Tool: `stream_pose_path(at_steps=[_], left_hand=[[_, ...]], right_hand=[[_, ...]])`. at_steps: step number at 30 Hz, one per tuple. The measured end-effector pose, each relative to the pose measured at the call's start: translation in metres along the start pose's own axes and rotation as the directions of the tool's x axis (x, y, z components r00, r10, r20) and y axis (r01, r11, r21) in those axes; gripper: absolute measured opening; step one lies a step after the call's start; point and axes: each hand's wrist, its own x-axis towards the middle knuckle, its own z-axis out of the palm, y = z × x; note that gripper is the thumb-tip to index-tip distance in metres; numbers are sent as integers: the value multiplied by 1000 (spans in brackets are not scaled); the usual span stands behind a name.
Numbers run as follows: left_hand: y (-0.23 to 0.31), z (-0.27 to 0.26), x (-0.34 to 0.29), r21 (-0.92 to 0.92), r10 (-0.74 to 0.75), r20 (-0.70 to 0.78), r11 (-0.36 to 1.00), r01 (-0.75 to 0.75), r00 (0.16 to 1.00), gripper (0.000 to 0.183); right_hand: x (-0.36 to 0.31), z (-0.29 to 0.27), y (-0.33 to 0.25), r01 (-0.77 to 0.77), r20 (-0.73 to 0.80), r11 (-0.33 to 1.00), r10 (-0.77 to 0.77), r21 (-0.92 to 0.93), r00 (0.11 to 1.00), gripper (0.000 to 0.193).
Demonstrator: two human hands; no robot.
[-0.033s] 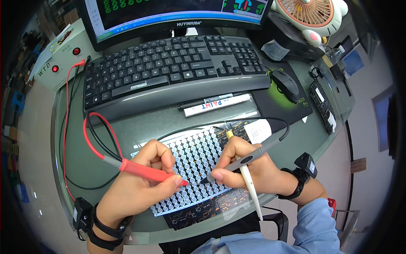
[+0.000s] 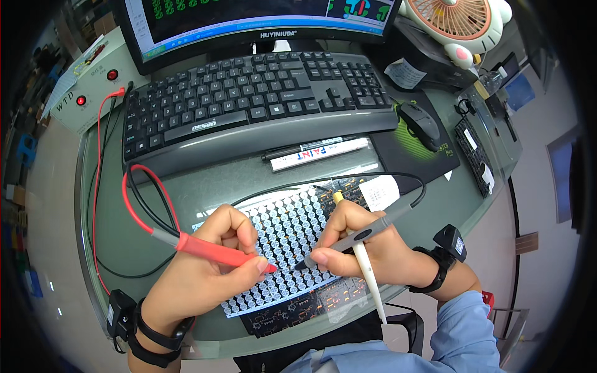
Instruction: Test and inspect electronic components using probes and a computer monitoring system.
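Note:
My left hand (image 2: 205,267) is closed round a red test probe (image 2: 214,250), its tip down at a panel of small round white circuit boards (image 2: 287,214). My right hand (image 2: 367,245) grips a grey test probe (image 2: 360,237) like a pen, the dark tip at the same panel, close to the red one. Whether either tip touches a contact is too small to tell. A slim white stick (image 2: 371,283) with a yellow end is also tucked in my right hand. Beneath the panel lies a dark circuit board (image 2: 280,320), partly covered.
Behind the panel are two markers (image 2: 320,153), a black keyboard (image 2: 261,102) and a monitor (image 2: 261,25). A tester box (image 2: 93,90) with red lights stands left, joined to probe cables (image 2: 99,186). At right are a mouse (image 2: 420,126), a paper label (image 2: 379,193) and a fan (image 2: 457,25).

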Motion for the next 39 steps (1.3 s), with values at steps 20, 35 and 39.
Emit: stream_pose_path(at_steps=[20,35,39], left_hand=[[4,1,-3,13,-4,-17,1000,4,1000,25],[1,0,-1,32,15,-10,999,-15,1000,24],[1,0,-2,50,18,-9,999,-17,1000,25]], right_hand=[[1,3,2,235,11,965,-235,-120,972,22],[-2,-2,-1,160,59,969,-152,-187,987,23],[-1,-2,-1,166,66,968,-156,-189,985,24]])
